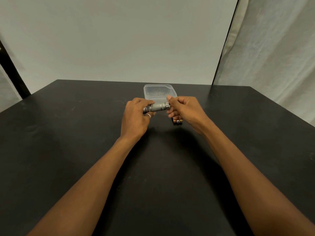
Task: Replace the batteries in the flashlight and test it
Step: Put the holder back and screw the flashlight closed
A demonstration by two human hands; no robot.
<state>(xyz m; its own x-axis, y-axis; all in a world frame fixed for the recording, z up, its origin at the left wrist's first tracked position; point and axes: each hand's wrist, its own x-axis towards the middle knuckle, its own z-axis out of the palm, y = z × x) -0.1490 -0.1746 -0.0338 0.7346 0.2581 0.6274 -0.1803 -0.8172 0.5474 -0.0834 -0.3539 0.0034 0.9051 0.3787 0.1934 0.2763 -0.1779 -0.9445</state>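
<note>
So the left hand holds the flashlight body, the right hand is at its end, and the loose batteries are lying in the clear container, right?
Not quite. The head view shows the loose batteries lying on the black table below the right hand, not in the clear container. The left hand does hold the flashlight.

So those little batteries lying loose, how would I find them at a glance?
Start at the black table and find the clear plastic tub near its far edge. Come toward the right hand; the batteries peek out just beneath it on the tabletop. They alone show small gold and silver ends.
</note>
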